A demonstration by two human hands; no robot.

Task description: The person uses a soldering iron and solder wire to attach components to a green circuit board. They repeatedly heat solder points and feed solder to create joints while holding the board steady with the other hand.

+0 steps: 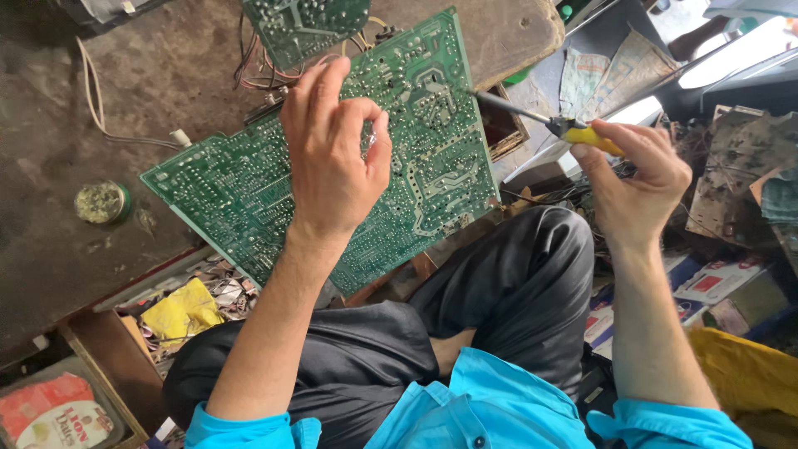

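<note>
While the green circuit board (249, 187) lies solder-side up across the dark surface (50, 125), the left hand (332, 150) pinches thin solder wire (371, 137) above it, and the right hand (636, 179) grips a yellow-handled soldering iron (549, 123), tip touching the board's right edge.

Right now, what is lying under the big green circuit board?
The large green circuit board rests partly on the dark worktable, its lower edge over the person's lap. A smaller board and wires show beyond its top edge. Whatever lies directly underneath is covered.
</note>
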